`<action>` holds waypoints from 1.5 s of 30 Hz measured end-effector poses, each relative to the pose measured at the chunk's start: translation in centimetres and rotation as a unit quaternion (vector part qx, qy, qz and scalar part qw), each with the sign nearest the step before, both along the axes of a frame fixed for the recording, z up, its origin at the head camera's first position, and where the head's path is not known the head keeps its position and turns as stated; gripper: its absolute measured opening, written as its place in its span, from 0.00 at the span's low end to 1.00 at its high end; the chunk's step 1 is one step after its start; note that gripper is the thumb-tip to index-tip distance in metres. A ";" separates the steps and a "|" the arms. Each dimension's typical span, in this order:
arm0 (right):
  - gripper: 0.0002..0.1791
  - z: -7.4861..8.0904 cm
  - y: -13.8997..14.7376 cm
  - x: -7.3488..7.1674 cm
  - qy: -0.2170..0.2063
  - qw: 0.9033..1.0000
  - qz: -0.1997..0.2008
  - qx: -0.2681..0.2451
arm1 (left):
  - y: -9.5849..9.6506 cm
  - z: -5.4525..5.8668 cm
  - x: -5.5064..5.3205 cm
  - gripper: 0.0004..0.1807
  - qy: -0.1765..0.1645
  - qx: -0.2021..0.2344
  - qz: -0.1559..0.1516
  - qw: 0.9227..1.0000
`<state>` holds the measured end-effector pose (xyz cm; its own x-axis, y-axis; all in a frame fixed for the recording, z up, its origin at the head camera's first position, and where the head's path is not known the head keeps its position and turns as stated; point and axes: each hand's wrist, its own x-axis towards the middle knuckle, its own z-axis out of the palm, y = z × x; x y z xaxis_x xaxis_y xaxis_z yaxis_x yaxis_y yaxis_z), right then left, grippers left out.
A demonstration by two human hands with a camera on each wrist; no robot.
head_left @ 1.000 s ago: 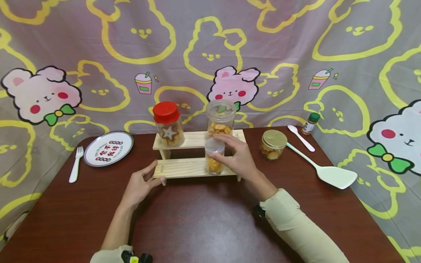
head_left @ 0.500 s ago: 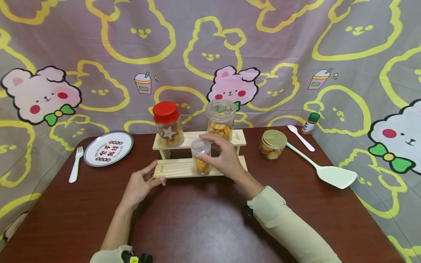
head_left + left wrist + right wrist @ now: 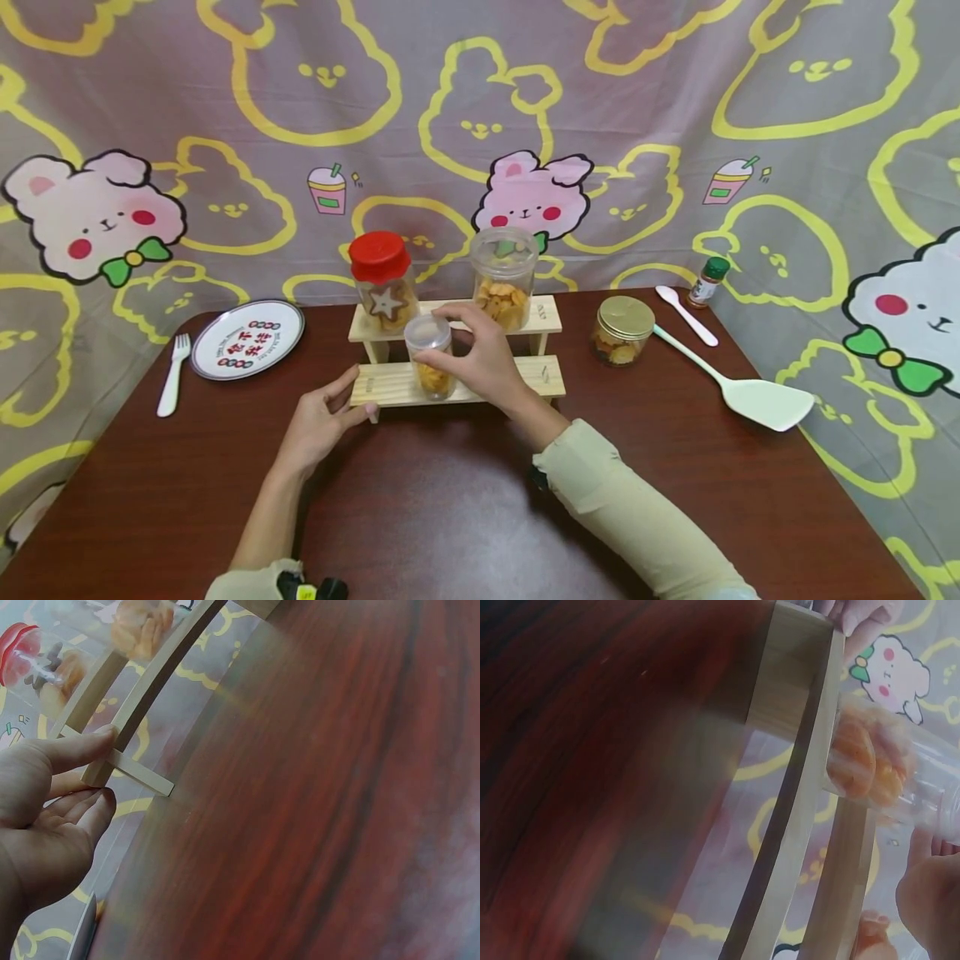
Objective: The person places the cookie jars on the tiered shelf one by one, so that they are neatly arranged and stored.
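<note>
A two-tier wooden rack [image 3: 390, 385] stands on the table. My left hand [image 3: 315, 425] grips the left end of its lower shelf, thumb against the near edge in the left wrist view [image 3: 45, 795]. My right hand [image 3: 487, 358] holds a small clear jar [image 3: 435, 377] upright on that lower shelf, left of its middle. Orange-yellow snack pieces fill the bottom of this jar in the right wrist view. On the upper shelf are a red-lidded jar [image 3: 384, 292] with star-marked contents and a larger clear jar [image 3: 504, 287] of biscuits, partly behind the right hand.
To the right sit a gold-lidded jar [image 3: 624, 329], a pale green spatula [image 3: 765, 402], a white spoon [image 3: 686, 317] and a green-capped bottle [image 3: 707, 283]. A plate [image 3: 247, 342] and white fork [image 3: 174, 375] lie left. A patterned curtain [image 3: 645, 75] hangs behind the brown table [image 3: 450, 508].
My right hand has moved left along the lower shelf with the small jar, uncovering the shelf's right end. The left hand has stayed at the rack's left end.
</note>
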<state>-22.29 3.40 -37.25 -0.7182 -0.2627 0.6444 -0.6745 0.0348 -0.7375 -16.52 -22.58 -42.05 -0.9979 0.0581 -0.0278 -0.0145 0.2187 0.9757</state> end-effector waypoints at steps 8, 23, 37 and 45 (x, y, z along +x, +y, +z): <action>0.29 0.1 -1.7 -0.1 -0.017 1.000 0.002 -0.005 | 0.0 0.0 0.0 0.42 0.001 -0.002 -0.002 1.000; 0.28 0.4 -4.8 0.1 -0.029 1.000 0.004 -0.008 | 0.0 0.2 0.0 0.42 0.006 -0.023 0.000 1.000; 0.32 0.1 -4.5 -0.1 0.009 1.000 -0.001 0.008 | 0.1 0.1 -0.1 0.42 0.004 -0.029 -0.003 1.000; 0.31 0.4 -3.5 0.1 0.022 1.000 0.000 0.013 | 0.0 0.2 0.0 0.42 0.006 -0.035 -0.002 0.999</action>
<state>-22.24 -0.13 -36.83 -0.6888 -0.2808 0.6683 -0.7065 0.0538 -0.7056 -16.51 -22.55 -41.86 -0.9980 0.0595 -0.0200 -0.0021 0.2870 0.9579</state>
